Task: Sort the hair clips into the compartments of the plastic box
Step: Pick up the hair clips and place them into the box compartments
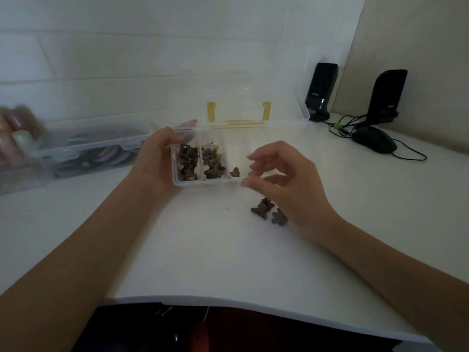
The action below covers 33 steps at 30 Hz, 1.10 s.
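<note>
White table nearest, carrying the plastic box steadied at its far-left corner by the left hand, while the right hand hovers released at the third compartment; next, I judge, it must pinch the loose hair clips lying beneath its palm

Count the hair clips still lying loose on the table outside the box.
2 clearly visible: a larger dark butterfly clip and a smaller one to its right, both beside the right hand, in front of the plastic box. The hand may hide more.
</note>
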Tool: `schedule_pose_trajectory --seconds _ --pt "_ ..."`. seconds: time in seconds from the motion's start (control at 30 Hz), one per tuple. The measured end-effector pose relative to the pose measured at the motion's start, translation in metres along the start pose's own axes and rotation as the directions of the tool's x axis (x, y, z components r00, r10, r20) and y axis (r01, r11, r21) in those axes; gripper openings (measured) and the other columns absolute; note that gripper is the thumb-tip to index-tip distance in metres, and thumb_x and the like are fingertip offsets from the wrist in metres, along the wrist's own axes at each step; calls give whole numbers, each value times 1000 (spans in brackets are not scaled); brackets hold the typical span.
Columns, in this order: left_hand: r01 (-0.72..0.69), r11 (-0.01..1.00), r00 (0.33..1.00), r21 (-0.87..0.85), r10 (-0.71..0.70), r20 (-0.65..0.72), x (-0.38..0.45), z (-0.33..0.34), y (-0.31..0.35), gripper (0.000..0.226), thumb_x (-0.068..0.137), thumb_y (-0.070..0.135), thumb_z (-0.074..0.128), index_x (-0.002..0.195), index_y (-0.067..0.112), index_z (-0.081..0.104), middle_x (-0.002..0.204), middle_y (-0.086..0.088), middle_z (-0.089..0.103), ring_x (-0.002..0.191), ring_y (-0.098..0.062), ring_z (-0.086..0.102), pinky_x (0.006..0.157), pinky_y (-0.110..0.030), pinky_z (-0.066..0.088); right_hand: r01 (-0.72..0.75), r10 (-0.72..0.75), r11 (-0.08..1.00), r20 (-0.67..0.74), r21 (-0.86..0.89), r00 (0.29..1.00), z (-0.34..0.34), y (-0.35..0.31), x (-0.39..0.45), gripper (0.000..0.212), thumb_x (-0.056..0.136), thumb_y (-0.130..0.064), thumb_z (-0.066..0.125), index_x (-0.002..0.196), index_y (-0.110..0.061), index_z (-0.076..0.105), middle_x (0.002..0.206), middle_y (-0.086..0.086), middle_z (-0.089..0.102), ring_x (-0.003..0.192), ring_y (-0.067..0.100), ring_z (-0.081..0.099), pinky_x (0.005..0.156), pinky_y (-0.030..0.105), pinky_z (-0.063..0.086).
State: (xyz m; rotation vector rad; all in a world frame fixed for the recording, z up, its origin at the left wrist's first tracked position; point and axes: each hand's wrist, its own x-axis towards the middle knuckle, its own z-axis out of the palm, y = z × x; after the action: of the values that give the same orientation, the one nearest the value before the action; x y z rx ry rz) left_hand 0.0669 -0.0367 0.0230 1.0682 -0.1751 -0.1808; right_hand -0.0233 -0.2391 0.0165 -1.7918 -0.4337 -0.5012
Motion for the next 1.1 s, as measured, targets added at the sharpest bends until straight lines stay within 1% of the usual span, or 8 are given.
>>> schedule_pose_trajectory --seconds 0.13,0.27,0.5,0.67,0.77,0.9,1.0,1.1 --pt "-21 999 1000 39 21 -1 -1 -3 6 46 61 16 43 97 21 71 87 0 74 75 -20 72 59 -33 57 -34 44 998 -192 56 980 -12 2 9 11 74 -8 76 71 -15 69 77 2 67 72 10 63 67 15 49" --pt "-35 999 999 39 36 -22 -3 -5 7 45 64 13 40 84 22 78 91 -1 75 77 -21 73 59 -35 58 -100 134 988 -320 120 938 -21 8 16 7 74 -14 77 70 -16 71 83 -5 68 77 3 62 70 12 45" --pt "-56 996 998 65 58 -21 -8 -1 10 48 55 16 39 79 22 80 86 1 75 77 -18 72 66 -31 55 -48 57 998 -300 38 952 -20 4 15 25 74 -3 75 84 -15 57 87 1 63 88 15 63 70 8 46" --pt "-57 996 998 71 58 -8 -10 1 11 49 55 15 38 78 22 80 81 2 74 73 -16 72 62 -28 56 12 -46 992 -279 -123 959 -17 4 11 23 78 4 68 84 -15 56 92 10 60 85 7 57 78 15 51" --pt "-55 996 998 73 55 -2 -11 2 10 48 55 14 38 77 22 80 80 2 74 71 -16 71 64 -29 55 39 -84 983 -252 -180 964 -13 3 9 23 80 4 66 84 -16 56 89 4 59 82 2 55 81 17 52" --pt "-63 996 998 69 63 -4 -10 1 11 48 55 15 38 79 21 80 82 1 74 73 -17 71 65 -29 55 17 -94 973 -328 -231 940 -18 1 10 17 79 -1 69 84 -13 59 80 -7 60 79 0 57 80 17 52" --pt "-65 996 998 58 65 0 -9 1 10 48 55 15 39 79 20 80 84 1 75 75 -17 72 62 -29 57 19 -144 938 -339 -345 930 -21 2 10 13 79 -12 71 86 -18 61 82 -12 64 86 7 60 84 20 48" --pt "-69 996 998 63 67 20 -10 2 10 46 55 14 38 75 20 80 81 2 75 73 -16 72 62 -29 56 14 -124 939 -299 -344 946 -21 3 10 12 80 -12 70 88 -19 63 85 -8 67 82 11 60 75 21 49"
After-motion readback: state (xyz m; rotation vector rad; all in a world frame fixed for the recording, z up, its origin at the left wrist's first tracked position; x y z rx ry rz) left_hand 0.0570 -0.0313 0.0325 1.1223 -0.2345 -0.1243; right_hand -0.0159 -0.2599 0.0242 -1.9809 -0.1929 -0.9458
